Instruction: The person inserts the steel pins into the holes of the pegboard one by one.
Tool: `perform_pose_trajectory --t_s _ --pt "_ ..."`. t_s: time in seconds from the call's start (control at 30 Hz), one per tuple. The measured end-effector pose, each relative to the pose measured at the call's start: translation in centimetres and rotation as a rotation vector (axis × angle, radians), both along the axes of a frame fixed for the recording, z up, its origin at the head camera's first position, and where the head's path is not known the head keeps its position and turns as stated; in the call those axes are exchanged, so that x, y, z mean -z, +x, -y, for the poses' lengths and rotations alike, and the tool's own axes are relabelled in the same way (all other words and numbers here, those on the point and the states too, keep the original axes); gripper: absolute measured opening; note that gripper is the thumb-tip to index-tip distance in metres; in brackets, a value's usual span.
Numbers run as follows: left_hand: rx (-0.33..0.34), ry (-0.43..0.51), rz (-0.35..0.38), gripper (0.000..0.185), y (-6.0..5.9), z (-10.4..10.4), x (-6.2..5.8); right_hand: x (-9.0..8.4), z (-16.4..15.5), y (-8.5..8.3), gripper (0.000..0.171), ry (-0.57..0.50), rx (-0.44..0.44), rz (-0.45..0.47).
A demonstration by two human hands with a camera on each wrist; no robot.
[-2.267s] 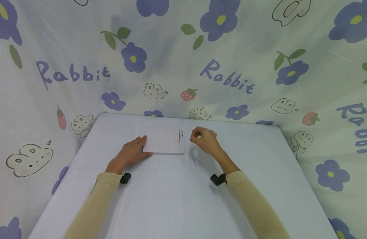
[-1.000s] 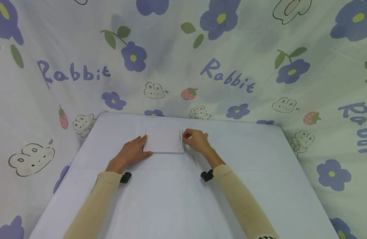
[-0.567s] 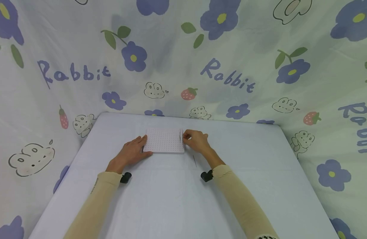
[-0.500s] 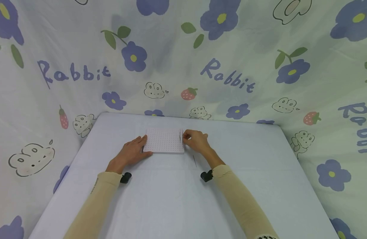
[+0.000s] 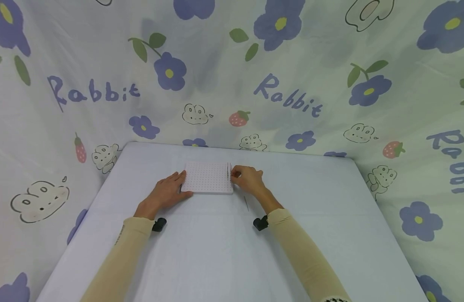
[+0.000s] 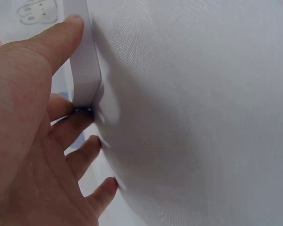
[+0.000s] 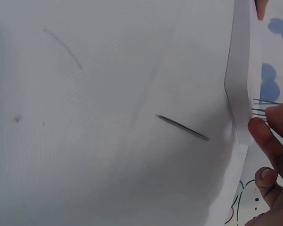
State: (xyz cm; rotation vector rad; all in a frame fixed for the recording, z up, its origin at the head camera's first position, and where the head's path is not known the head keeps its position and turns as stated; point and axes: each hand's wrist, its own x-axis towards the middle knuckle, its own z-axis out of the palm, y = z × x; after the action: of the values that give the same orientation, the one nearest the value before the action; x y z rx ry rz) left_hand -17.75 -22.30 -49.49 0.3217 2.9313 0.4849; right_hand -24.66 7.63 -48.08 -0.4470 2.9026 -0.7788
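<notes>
A white board [image 5: 208, 178] dotted with small holes lies flat on the table [image 5: 216, 251], near its far edge and a little left of the middle. The left hand [image 5: 167, 193] rests at the board's near left corner, fingers straight and relaxed; in the left wrist view the thumb lies along the board's side edge and the other fingers spread on the cloth below the corner. A few thin pins [image 5: 229, 171] stand upright in the holes along the board's right edge, close together near the far right corner. The right hand [image 5: 248, 179] is at that same edge, its fingertips [image 7: 266, 136] drawn together right at the pins; they appear to pinch one, though the views are too small to show contact for certain. One more pin [image 5: 246, 203] lies loose on the table just beside the board's near right corner, next to the right wrist. Both forearms wear tan sleeves [image 5: 303, 256]. A flower-and-rabbit printed cloth [image 5: 232, 75] hangs behind the table.
</notes>
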Motion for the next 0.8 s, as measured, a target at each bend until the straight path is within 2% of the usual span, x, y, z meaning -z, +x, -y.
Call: perform_pose_trajectory --t_s 0.2,0.37,0.53,0.67,0.8 --pt "0.004 0.001 0.003 0.089 0.0 -0.1 -0.1 -0.2 -0.3 0.1 0.012 0.013 0.021 0.009" --pt "0.006 0.009 0.001 0.089 0.1 -0.1 -0.2 -1.2 -0.7 0.4 0.023 0.019 0.039 -0.043" --pt "0.006 0.012 0.002 0.089 0.1 -0.1 -0.1 -3.9 -1.0 1.3 0.031 -0.026 0.049 -0.138" --pt "0.011 0.013 -0.004 0.089 0.1 0.0 -0.1 -6.4 -1.3 2.8 0.033 -0.068 0.058 -0.220" --pt "0.011 0.010 -0.005 0.089 0.0 0.1 -0.1 -7.6 -1.8 4.4 0.036 -0.099 0.054 -0.245"
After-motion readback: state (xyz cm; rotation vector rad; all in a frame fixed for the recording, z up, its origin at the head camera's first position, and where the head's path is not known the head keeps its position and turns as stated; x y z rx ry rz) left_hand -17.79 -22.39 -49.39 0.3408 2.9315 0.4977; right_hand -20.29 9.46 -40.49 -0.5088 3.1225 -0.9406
